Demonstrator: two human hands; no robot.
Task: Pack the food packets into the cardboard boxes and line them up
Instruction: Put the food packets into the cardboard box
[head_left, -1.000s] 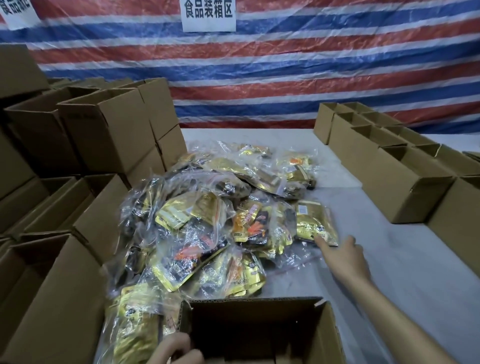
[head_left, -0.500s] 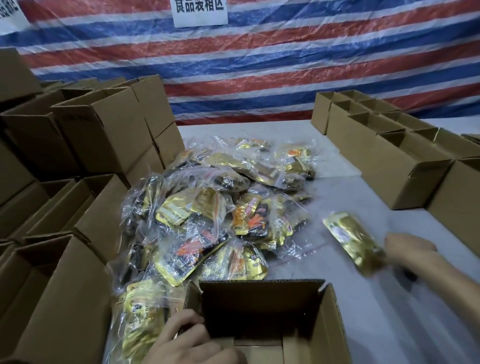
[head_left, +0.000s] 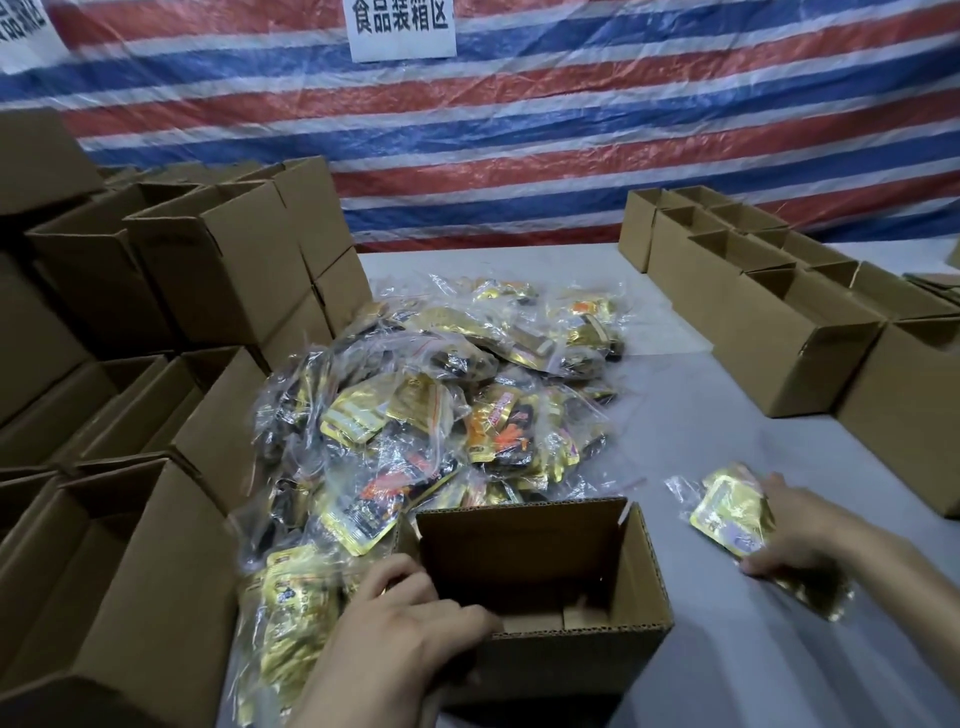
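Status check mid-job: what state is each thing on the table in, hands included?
Near box: open-topped, upright, no packet visible inside.
Left hand: grips the near box's left corner.
Right hand: holds the gold packet.
Gold packet: right of the near box, not yet inside.
Packet pile: loose heap, unpacked.
Right boxes: open-topped, lined up.
Left boxes: open-topped, stacked.

wall: red-white-blue striped tarp (head_left: 571, 130) | white sign (head_left: 402, 28) | grey table (head_left: 675, 426)

The right hand (head_left: 800, 535) grips a gold foil food packet (head_left: 724, 512) (clear-bagged); left of that grip, the left hand (head_left: 410, 618) holds an open brown cardboard box (head_left: 524, 545).
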